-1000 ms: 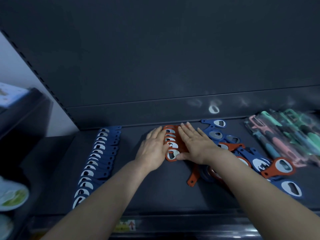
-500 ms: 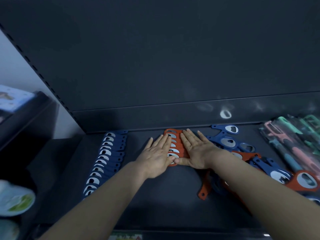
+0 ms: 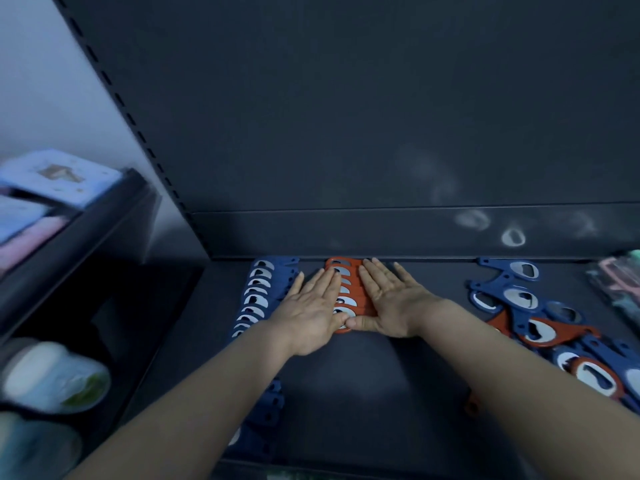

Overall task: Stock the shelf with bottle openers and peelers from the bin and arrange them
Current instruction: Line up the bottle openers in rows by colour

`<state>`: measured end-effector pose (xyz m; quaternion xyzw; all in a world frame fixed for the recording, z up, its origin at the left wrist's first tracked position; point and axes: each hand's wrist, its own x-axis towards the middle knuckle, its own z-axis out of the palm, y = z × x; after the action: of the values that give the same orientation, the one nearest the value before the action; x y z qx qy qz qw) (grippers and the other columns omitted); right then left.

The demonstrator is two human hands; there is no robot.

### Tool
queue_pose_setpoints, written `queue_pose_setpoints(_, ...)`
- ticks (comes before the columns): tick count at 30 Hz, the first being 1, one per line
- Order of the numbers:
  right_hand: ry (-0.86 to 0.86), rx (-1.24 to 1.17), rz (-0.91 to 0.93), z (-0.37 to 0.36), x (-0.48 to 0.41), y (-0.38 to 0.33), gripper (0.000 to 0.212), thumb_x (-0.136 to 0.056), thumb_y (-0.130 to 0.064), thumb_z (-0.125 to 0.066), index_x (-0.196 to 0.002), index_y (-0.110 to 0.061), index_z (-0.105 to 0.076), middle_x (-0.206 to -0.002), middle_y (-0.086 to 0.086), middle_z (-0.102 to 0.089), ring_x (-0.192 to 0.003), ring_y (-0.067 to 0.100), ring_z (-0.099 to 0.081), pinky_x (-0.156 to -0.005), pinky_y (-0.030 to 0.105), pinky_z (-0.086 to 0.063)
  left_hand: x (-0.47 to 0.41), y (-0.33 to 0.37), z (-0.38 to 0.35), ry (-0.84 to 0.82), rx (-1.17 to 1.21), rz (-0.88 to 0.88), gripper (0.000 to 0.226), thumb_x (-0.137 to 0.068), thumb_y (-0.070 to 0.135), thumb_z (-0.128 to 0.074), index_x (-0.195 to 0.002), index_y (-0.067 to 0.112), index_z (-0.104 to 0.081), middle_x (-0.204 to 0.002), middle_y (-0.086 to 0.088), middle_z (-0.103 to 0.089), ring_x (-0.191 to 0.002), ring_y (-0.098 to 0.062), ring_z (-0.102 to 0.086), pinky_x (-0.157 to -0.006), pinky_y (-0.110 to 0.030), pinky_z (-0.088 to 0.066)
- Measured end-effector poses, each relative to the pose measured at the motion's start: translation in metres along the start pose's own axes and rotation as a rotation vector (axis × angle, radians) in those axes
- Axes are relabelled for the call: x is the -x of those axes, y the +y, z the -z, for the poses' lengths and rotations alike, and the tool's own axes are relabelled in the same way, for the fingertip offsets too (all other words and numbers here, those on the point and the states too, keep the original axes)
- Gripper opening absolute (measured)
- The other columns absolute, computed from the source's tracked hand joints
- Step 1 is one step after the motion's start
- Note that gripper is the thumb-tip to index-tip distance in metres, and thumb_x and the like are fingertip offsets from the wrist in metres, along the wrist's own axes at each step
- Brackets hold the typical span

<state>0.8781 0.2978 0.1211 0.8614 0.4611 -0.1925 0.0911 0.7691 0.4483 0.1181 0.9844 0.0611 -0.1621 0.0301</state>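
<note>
Both hands lay flat on the shelf (image 3: 381, 393), fingers straight and close together, gripping nothing. The row of orange bottle openers (image 3: 350, 289) sat between the left hand (image 3: 311, 308) and the right hand (image 3: 393, 303), pressed from both sides, with the thumbs meeting at its near end. A row of blue bottle openers (image 3: 261, 294) ran just outside the left fingers. A loose pile of openers (image 3: 540, 317) lay well beyond the right fingers, with blurred peelers (image 3: 620, 285) farther out.

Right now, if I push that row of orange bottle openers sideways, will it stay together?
Probably not by itself: the orange openers are loose flat pieces overlapped like shingles, flanked by the left hand and right hand. Each looks stiff. The smooth shelf likely lets them slide.
</note>
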Motion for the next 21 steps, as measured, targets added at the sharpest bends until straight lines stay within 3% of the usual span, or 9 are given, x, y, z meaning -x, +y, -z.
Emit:
queue_pose_setpoints(5,0.055,-0.11,-0.004,0.006,0.008,0.002,0.129,-0.055,-0.094,-0.013,-0.151,-0.012,0.012,-0.158,0.002,0.021,-0.145,0.013,0.021,-0.119,0.04,0.01,0.0,0.002,0.008,0.122,0.142,0.004,0.068,-0.101,0.048,-0.027,-0.154,0.016,0.002,-0.162,0.001,0.007,-0.149,-0.014,0.002,-0.121,-0.039,0.005)
queue_pose_setpoints(6,0.085,-0.121,-0.012,0.009,0.013,0.004,0.122,-0.062,-0.091,-0.018,-0.153,-0.013,0.005,-0.16,0.002,0.015,-0.147,0.015,0.013,-0.12,0.04,0.005,0.0,0.004,0.012,0.186,0.178,0.01,0.065,-0.102,0.045,-0.03,-0.154,0.017,-0.004,-0.162,0.001,0.002,-0.148,-0.016,-0.005,-0.121,-0.038,0.001)
queue_pose_setpoints(8,0.19,-0.112,-0.024,0.011,0.027,0.01,0.083,-0.088,-0.068,-0.036,-0.152,-0.018,-0.017,-0.161,0.0,-0.009,-0.146,0.021,-0.014,-0.117,0.04,-0.015,0.002,0.012,0.022,0.29,0.225,0.01,0.055,-0.103,0.036,-0.033,-0.152,0.017,-0.02,-0.16,-0.001,-0.017,-0.144,-0.02,-0.02,-0.12,-0.035,-0.013)
queue_pose_setpoints(11,0.39,-0.067,-0.057,0.004,0.058,0.028,0.035,-0.097,-0.035,-0.043,-0.131,-0.031,-0.052,-0.14,-0.006,-0.048,-0.129,0.02,-0.044,-0.1,0.036,-0.037,0.003,0.035,0.032,0.398,0.262,-0.059,0.036,-0.101,0.025,-0.04,-0.136,0.019,-0.051,-0.137,0.001,-0.051,-0.126,-0.02,-0.043,-0.105,-0.033,-0.037)
queue_pose_setpoints(14,0.461,-0.101,-0.22,-0.012,0.105,0.052,0.037,-0.094,-0.021,-0.046,-0.124,-0.038,-0.058,-0.125,-0.009,-0.06,-0.117,0.018,-0.054,-0.089,0.033,-0.046,0.003,0.072,0.035,0.376,0.358,-0.102,0.023,-0.096,0.023,-0.051,-0.113,0.026,-0.066,-0.113,0.007,-0.066,-0.108,-0.015,-0.058,-0.092,-0.034,-0.048)
queue_pose_setpoints(17,0.518,-0.107,-0.382,-0.027,0.149,0.073,0.033,-0.087,-0.024,-0.055,-0.113,-0.043,-0.063,-0.114,-0.01,-0.064,-0.107,0.019,-0.059,-0.08,0.031,-0.05,0.004,0.114,0.03,0.275,0.458,-0.155,0.014,-0.09,0.023,-0.061,-0.098,0.029,-0.07,-0.089,0.015,-0.068,-0.09,-0.009,-0.065,-0.082,-0.031,-0.053)
queue_pose_setpoints(21,0.584,-0.159,-0.459,-0.048,0.185,0.088,0.028,-0.087,-0.02,-0.056,-0.106,-0.036,-0.07,-0.106,-0.003,-0.067,-0.104,0.023,-0.06,-0.078,0.033,-0.048,0.004,0.159,0.018,0.266,0.426,-0.179,0.01,-0.088,0.025,-0.064,-0.096,0.029,-0.069,-0.084,0.016,-0.067,-0.085,-0.006,-0.064,-0.077,-0.026,-0.053)
